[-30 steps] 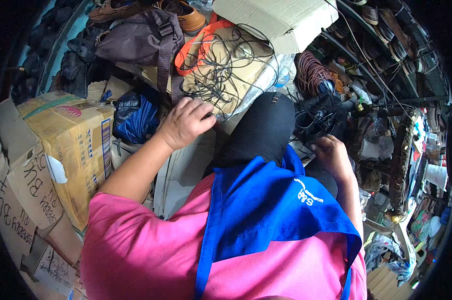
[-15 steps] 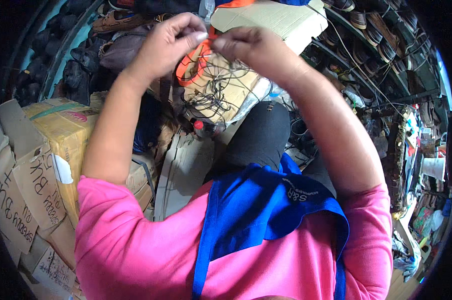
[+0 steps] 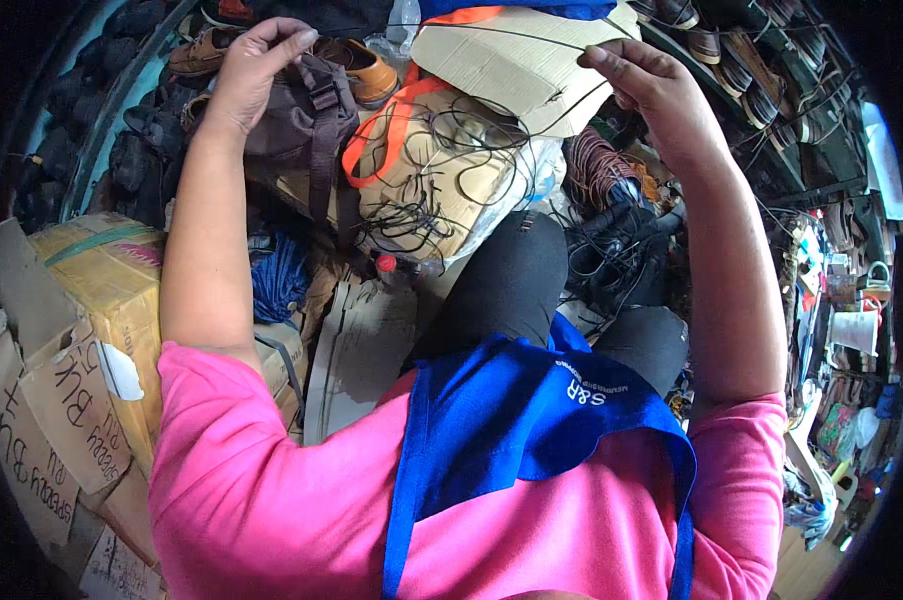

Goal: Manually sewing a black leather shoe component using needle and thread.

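A thin black cord (image 3: 532, 36) runs nearly straight across the far side between my raised hands. My left hand (image 3: 252, 75) pinches its left end between thumb and fingertips, above a dark brown bag (image 3: 294, 125). On the right, my right hand (image 3: 652, 85) is closed on the cord with thumb and forefinger, beside a cardboard sheet (image 3: 512, 65). From there a length of cord slopes down toward loose loops. More black cord lies in a tangle (image 3: 407, 215) on a cardboard surface before me, with an orange strap (image 3: 385, 140) beside it.
Shoes fill racks (image 3: 747, 75) at the far right, and a brown shoe (image 3: 372, 75) sits behind the bag. Cardboard boxes (image 3: 122, 290) are stacked at my left. A red-capped bottle (image 3: 386, 264) is near my knee. Coiled brown cord (image 3: 602, 165) lies right of the tangle.
My hands were close together over the orange strap. They have moved wide apart, left and right, drawing the black cord out between them.
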A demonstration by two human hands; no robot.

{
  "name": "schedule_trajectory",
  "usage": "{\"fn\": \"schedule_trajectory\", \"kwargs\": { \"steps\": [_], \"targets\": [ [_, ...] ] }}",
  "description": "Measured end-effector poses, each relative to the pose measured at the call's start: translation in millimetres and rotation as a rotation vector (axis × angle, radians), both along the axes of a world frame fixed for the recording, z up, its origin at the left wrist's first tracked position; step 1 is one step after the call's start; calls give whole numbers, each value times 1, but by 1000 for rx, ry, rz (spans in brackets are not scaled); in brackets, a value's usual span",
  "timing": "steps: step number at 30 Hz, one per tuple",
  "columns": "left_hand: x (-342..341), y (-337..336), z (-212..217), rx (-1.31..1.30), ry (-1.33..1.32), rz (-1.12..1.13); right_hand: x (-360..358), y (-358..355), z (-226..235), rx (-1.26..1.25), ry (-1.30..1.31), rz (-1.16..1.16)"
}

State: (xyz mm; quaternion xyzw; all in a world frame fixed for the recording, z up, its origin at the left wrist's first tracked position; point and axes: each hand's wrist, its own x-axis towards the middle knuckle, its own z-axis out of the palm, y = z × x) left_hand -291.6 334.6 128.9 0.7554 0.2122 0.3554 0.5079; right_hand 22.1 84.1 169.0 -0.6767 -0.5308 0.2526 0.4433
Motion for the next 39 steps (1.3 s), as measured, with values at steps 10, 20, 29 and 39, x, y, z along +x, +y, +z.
{"fn": "schedule_trajectory", "kwargs": {
  "steps": [10, 20, 29, 39],
  "targets": [
    [3, 39, -6, 415, 46, 353, 19, -18, 28, 169, 347, 97],
    [-8, 41, 24, -194, -375, 393, 28, -62, 43, 196, 767, 390],
    [-34, 34, 4, 40, -59, 830, -7, -120, 9, -123, 252, 131],
    [-40, 27, 30, 467, 727, 719, 10, -149, 5, 0, 584, 35]
  ]
}}
